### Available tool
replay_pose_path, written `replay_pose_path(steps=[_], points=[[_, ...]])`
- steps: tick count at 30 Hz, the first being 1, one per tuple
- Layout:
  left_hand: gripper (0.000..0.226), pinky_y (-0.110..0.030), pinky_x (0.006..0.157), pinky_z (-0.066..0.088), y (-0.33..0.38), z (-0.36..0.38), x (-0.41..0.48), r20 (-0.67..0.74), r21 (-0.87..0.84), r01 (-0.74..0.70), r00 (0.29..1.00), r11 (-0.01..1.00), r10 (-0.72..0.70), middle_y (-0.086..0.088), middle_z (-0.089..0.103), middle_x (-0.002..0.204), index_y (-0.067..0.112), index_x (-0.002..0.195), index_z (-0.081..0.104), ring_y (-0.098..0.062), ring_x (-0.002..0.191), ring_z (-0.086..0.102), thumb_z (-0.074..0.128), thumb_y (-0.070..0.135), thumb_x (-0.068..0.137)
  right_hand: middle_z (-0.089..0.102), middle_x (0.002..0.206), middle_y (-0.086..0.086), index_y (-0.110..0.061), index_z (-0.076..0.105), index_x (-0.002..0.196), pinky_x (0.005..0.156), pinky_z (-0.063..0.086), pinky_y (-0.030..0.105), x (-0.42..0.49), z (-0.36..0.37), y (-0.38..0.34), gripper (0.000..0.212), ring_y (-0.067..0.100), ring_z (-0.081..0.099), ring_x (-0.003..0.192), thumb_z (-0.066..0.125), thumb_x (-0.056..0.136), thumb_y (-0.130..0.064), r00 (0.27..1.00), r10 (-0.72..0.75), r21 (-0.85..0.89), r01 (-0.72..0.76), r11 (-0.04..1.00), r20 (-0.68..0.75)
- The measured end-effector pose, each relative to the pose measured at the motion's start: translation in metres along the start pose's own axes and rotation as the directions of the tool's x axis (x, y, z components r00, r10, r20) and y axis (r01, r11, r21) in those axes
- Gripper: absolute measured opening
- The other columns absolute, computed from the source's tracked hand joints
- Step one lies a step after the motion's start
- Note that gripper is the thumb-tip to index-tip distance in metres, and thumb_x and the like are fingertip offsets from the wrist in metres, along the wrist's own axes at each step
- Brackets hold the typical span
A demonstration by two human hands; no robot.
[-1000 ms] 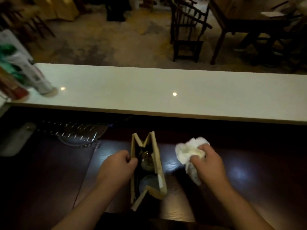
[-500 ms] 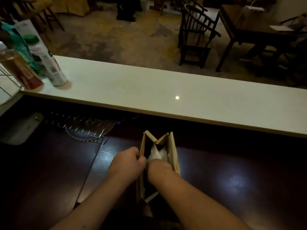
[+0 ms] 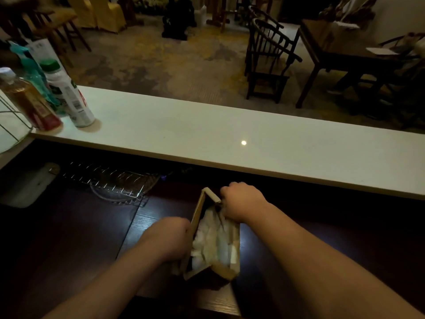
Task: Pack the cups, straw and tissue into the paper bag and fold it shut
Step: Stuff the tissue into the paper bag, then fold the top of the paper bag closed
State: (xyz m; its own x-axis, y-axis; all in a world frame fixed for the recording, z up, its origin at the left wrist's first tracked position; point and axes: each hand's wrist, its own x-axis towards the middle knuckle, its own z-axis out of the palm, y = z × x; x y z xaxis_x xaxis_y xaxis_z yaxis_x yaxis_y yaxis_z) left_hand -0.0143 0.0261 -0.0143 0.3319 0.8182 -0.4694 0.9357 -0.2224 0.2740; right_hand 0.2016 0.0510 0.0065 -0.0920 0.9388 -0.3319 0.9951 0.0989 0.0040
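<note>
A brown paper bag [image 3: 230, 270] stands open on the dark wooden counter [image 3: 92, 238], just in front of me. White tissue [image 3: 213, 238] fills its mouth and hides whatever lies beneath; no cup or straw shows. My left hand [image 3: 169, 236] grips the bag's left rim. My right hand [image 3: 241, 201] is closed on the far right corner of the rim.
A raised white ledge [image 3: 230, 139] runs across behind the counter. Several bottles [image 3: 69, 95] stand at its left end beside a wire rack [image 3: 9, 125]. A metal grid on a glass plate [image 3: 115, 183] lies left of the bag. Chairs and a table stand beyond.
The right hand carried the tissue from beside the bag into its mouth, let it go, and now holds the far right rim. The left hand stayed on the left rim.
</note>
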Motion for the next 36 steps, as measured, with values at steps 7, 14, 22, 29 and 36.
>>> replay_pose_path(steps=[7,14,22,29,36], points=[[0.017,-0.039,0.077,0.049,0.007,-0.041,0.044,-0.404,0.225,-0.005,0.909,0.974,0.098,0.002,0.074,0.088,0.032,0.093,0.074,-0.024,0.089,0.071,0.061,0.042,0.087,0.070,0.069,0.003,-0.013,0.065,0.067,0.056,0.051,0.028,-0.043,0.012,0.056,0.019,0.024,0.069,0.067,0.067,0.068,-0.031,0.897,0.275,0.265,-0.374,0.889,0.345],[0.124,-0.039,0.106,0.049,-0.015,-0.045,0.010,-0.005,-0.130,-0.179,0.984,0.975,0.180,0.010,0.052,0.138,0.041,0.146,0.043,-0.015,0.125,0.053,0.074,0.093,0.038,0.066,0.101,-0.008,-0.030,0.060,0.103,0.068,0.049,0.027,-0.083,0.037,0.072,0.058,0.009,0.062,0.085,0.072,0.067,-0.075,0.984,0.180,0.483,-0.158,0.861,0.000],[0.022,-0.026,0.080,0.051,-0.038,-0.011,0.010,-0.330,-0.181,-0.199,0.935,0.963,0.131,0.015,0.069,0.103,0.048,0.096,0.066,-0.004,0.096,0.066,0.080,0.043,0.081,0.059,0.128,-0.013,-0.036,0.057,0.132,0.096,0.050,0.032,-0.064,0.050,0.054,0.060,0.001,0.055,0.111,0.082,0.078,-0.045,0.972,-0.022,0.565,0.153,0.810,-0.232],[0.028,-0.011,0.050,0.045,-0.044,0.004,0.029,-0.306,-0.639,-0.152,0.950,0.754,-0.068,0.015,0.071,0.064,0.029,0.065,0.072,0.003,0.059,0.063,0.082,0.014,0.087,0.072,0.075,-0.006,-0.022,0.072,0.079,0.061,0.048,0.015,-0.040,0.067,0.052,0.019,0.000,0.064,0.068,0.077,0.088,-0.006,0.965,0.178,0.882,0.092,0.462,-0.194],[0.046,-0.026,0.056,0.061,-0.052,0.011,0.030,-0.271,-0.835,-0.176,0.956,0.521,-0.111,-0.016,0.072,0.077,0.029,0.085,0.082,-0.019,0.065,0.066,0.063,-0.012,0.091,0.069,0.071,-0.009,-0.025,0.077,0.091,0.052,0.046,0.016,-0.034,0.076,0.048,0.036,0.000,0.060,0.059,0.063,0.091,0.009,0.969,0.182,0.960,0.116,0.256,-0.165]])
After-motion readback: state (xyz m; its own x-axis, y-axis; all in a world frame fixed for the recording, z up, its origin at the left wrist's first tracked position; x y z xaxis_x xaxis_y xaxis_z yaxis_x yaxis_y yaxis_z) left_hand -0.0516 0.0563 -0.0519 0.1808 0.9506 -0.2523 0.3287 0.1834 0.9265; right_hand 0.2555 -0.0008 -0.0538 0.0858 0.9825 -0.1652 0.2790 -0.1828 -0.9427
